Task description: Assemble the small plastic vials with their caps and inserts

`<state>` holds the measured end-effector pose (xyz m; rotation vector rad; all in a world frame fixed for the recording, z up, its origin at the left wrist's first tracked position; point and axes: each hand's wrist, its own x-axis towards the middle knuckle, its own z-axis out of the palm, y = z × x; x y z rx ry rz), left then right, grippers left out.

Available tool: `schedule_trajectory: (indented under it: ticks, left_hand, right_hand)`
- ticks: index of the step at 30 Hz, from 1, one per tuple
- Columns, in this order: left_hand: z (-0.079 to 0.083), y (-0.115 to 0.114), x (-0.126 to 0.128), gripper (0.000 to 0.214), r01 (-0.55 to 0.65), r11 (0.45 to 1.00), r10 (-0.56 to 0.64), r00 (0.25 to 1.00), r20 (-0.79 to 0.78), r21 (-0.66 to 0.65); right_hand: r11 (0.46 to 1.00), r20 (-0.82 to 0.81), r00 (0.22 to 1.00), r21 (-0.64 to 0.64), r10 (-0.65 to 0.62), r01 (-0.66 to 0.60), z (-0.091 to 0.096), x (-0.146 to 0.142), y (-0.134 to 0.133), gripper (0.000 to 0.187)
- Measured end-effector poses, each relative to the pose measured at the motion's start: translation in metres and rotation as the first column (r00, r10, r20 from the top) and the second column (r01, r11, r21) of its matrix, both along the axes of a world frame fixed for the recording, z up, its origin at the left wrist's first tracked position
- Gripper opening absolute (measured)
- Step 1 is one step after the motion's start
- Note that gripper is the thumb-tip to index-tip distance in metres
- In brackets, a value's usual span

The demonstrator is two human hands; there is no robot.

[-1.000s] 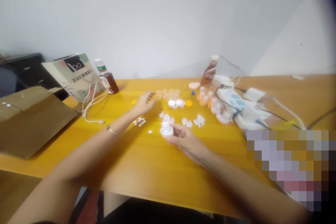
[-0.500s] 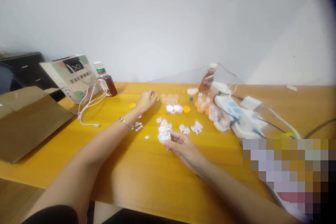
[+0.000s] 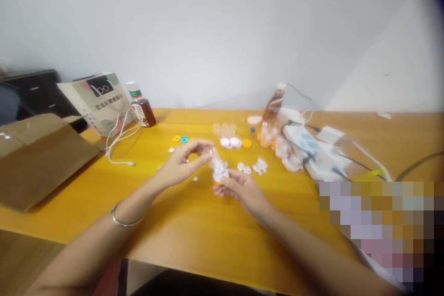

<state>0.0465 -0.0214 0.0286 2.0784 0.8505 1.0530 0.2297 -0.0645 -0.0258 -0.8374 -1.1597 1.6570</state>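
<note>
White orange-based plastic piece point(image 3: 219, 177), pinched in the right hand point(image 3: 244, 188) over the yellow wooden table point(image 3: 194, 231), now pairs with the clear plastic cup point(image 3: 215, 154) that the left hand point(image 3: 185, 162) has brought close and grips.

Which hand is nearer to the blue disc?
Left. The left hand is just in front of the blue disc; the right hand is farther off, to its lower right in the picture.

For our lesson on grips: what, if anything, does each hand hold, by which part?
The right hand holds a white piece by its lower side; the left hand holds a clear cup, gripped part too blurred.
</note>
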Motion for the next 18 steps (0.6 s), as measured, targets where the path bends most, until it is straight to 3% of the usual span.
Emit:
schedule_trajectory:
  ticks: [12,18]
  left_hand:
    - [-0.02,-0.008,0.0,0.027,0.067,0.998,-0.067,0.996,-0.052,-0.001]
    - [-0.021,-0.009,0.0,0.025,0.088,0.992,-0.09,0.996,-0.017,-0.093]
  right_hand:
    - [0.987,0.16,0.986,0.144,0.045,-0.068,0.001,-0.001,-0.001,0.024]
    - [0.978,0.19,0.981,0.191,0.048,-0.085,-0.001,0.0,-0.001,0.021]
